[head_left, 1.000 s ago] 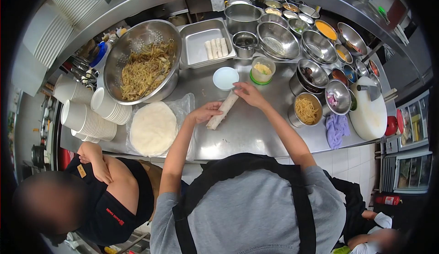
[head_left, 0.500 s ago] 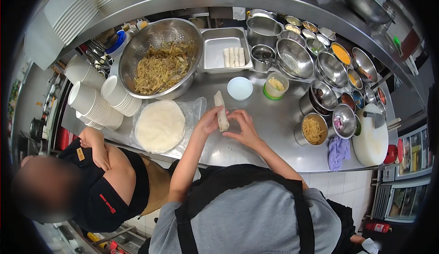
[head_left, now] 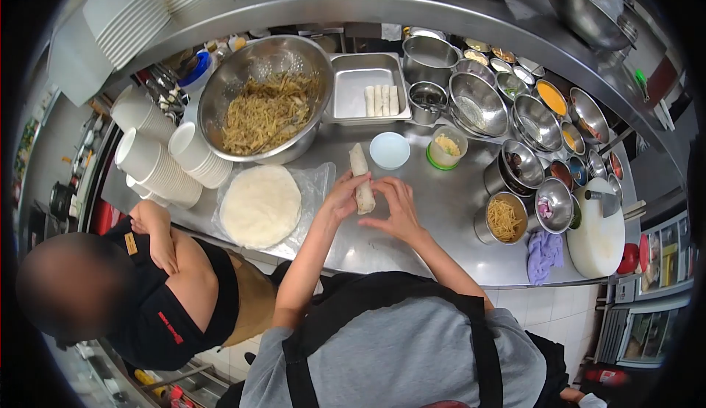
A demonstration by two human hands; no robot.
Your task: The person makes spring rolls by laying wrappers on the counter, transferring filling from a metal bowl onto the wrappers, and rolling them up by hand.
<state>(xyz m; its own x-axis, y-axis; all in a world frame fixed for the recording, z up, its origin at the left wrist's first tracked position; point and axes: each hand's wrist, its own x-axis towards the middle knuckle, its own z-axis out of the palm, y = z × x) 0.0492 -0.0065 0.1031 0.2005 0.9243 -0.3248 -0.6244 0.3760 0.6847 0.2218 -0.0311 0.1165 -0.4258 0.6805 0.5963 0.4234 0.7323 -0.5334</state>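
A rolled spring roll (head_left: 360,159) is held over the steel counter, its long side pointing away from me. My left hand (head_left: 341,197) is closed round its left side. Just to the right, my right hand (head_left: 397,206) has its thumb and fingers apart in a curve; the fingertips are close to the roll, and I cannot tell if they touch it. Left of my hands, a stack of round white wrappers (head_left: 260,206) lies on a plastic sheet (head_left: 315,187). Beyond the roll stands a small pale-blue bowl (head_left: 390,150).
A big steel bowl (head_left: 209,117) holds shredded filling. Several finished rolls lie in a steel tray (head_left: 349,106). A green-based tub (head_left: 448,148) and many ingredient bowls stand right. Paper cups (head_left: 156,165) stack left, near a co-worker with folded arms (head_left: 184,283). A steel shelf (head_left: 368,12) overhangs the back.
The camera view has shifted slightly, so the counter sits a little lower. My hands keep nearly the same pose around the roll, which stays in my left hand.
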